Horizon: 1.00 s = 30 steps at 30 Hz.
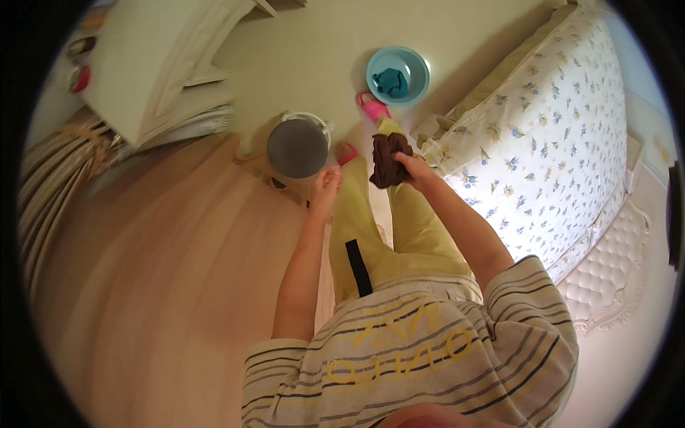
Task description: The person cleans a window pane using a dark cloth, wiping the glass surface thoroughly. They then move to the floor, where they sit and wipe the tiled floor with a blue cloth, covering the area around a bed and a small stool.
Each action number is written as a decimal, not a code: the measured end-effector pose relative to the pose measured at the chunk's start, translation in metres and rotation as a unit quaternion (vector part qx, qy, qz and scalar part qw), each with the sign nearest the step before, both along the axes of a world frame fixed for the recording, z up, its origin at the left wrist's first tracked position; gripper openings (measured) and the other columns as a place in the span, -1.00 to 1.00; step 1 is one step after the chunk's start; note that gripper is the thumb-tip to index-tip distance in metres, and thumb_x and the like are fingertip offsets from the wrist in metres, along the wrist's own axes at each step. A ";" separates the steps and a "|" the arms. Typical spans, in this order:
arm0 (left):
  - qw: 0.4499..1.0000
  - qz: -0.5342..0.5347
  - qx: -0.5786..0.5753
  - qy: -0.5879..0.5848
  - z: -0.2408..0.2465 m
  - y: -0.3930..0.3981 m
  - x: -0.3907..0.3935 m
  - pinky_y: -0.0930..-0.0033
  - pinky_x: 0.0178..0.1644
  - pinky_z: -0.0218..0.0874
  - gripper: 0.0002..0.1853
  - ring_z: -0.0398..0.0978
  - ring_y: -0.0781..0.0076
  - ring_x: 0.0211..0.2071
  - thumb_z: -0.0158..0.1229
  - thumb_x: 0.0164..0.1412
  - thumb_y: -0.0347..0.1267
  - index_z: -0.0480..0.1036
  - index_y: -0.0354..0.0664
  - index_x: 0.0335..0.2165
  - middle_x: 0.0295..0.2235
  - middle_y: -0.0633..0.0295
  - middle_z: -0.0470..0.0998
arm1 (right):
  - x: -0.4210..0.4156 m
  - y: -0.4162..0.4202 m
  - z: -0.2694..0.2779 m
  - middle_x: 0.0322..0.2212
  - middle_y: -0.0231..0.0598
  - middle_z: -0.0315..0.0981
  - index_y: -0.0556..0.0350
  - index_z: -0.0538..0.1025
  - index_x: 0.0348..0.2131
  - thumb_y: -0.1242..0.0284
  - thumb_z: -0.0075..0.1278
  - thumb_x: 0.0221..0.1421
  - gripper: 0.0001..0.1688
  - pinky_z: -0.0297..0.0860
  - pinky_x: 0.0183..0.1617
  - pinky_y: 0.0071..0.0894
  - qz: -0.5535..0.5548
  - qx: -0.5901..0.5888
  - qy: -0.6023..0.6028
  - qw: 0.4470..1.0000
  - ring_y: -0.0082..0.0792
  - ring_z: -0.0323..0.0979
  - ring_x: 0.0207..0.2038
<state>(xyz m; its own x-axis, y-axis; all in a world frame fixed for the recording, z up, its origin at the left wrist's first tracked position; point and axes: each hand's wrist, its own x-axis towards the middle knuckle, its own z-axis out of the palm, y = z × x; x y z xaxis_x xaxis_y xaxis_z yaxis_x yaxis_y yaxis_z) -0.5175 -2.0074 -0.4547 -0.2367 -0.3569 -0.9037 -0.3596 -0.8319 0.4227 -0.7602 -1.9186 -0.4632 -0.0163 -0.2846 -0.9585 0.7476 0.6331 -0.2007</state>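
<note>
My right hand [416,167] grips a dark brown cloth [389,160], bunched and hanging above my legs. My left hand [326,184] is held up with its fingers curled, just below a round stool or bin with a grey top [297,148] and a white rim behind it; I see nothing in that hand, though its palm side is partly hidden. On the floor beyond my feet stands a light blue plastic basin [423,80] with a crumpled teal cloth [391,83] inside. The basin is close to one of my pink slippers [374,109].
A bed with a flower-patterned mattress [535,144] and a tufted headboard [604,273] lies on the right. White furniture [155,64] stands at the upper left, with a gathered curtain [59,176] below it. A long brownish curtain or fabric [176,267] spreads on the left.
</note>
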 end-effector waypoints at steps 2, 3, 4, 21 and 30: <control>1.000 0.006 0.019 -0.009 -0.036 -0.008 -0.015 0.39 -0.10 0.31 -0.52 0.46 0.42 -0.13 0.04 0.28 -0.12 0.32 -0.18 0.04 -0.14 0.24 0.48 | -0.021 -0.004 -0.059 -0.17 -0.22 0.48 0.09 0.35 0.03 0.36 0.07 0.02 -0.44 0.48 -0.12 -0.16 -0.021 0.015 0.006 1.000 -0.25 0.50 -0.15; 1.000 0.011 0.024 -0.016 -0.050 -0.016 -0.028 0.39 -0.10 0.31 -0.53 0.46 0.43 -0.14 0.04 0.29 -0.13 0.32 -0.18 0.04 -0.13 0.24 0.47 | -0.031 -0.018 -0.080 -0.14 -0.22 0.47 0.06 0.35 0.04 0.35 0.06 0.02 -0.43 0.47 -0.09 -0.14 -0.014 0.035 0.025 0.999 -0.25 0.48 -0.12; 0.999 0.013 0.030 -0.022 -0.067 -0.022 -0.042 0.40 -0.10 0.31 -0.54 0.46 0.44 -0.15 0.04 0.29 -0.14 0.32 -0.18 0.05 -0.13 0.24 0.47 | -0.042 -0.029 -0.110 -0.10 -0.24 0.44 0.02 0.33 0.07 0.33 0.05 0.03 -0.41 0.45 -0.06 -0.11 -0.020 0.048 0.039 0.998 -0.24 0.45 -0.08; 0.895 0.267 -0.012 -0.357 -0.295 0.054 0.096 0.28 -0.07 0.29 -0.44 0.40 0.46 -0.12 0.11 0.23 -0.28 0.17 -0.20 0.13 -0.06 0.28 0.38 | -0.177 -0.070 -0.475 0.20 -0.09 0.00 -0.02 -0.12 0.29 0.18 0.28 -0.13 0.21 0.47 -0.09 -0.12 0.229 0.223 0.285 0.904 -0.06 0.19 0.13; 0.794 0.598 0.103 -0.028 -0.352 0.091 0.152 0.16 0.18 0.05 -0.22 0.19 0.39 0.15 0.30 0.03 -0.05 0.17 -0.02 0.16 0.12 0.39 0.31 | -0.161 -0.067 -0.493 -0.12 -0.16 0.36 0.16 0.39 -0.01 0.18 0.21 -0.12 -0.29 0.40 -0.31 -0.33 0.283 0.246 0.294 0.879 -0.24 0.33 -0.18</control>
